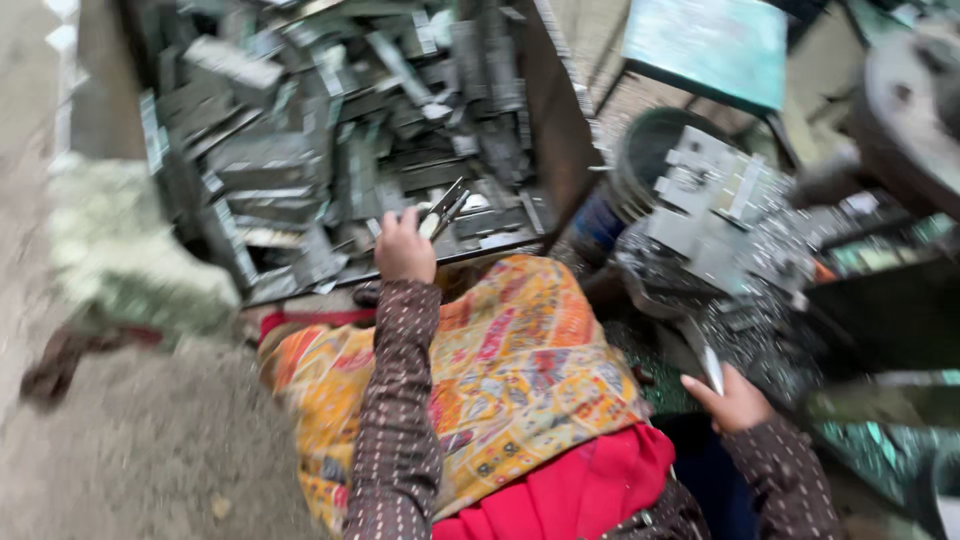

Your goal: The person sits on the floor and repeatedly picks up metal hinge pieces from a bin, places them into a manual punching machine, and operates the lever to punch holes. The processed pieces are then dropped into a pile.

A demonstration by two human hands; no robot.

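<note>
Our left hand grips a strip over the bin at eleven o'clock; our right hand clasps another strip below the press at two o'clock

orange patterned cloth, brown dotted sleeve
</note>
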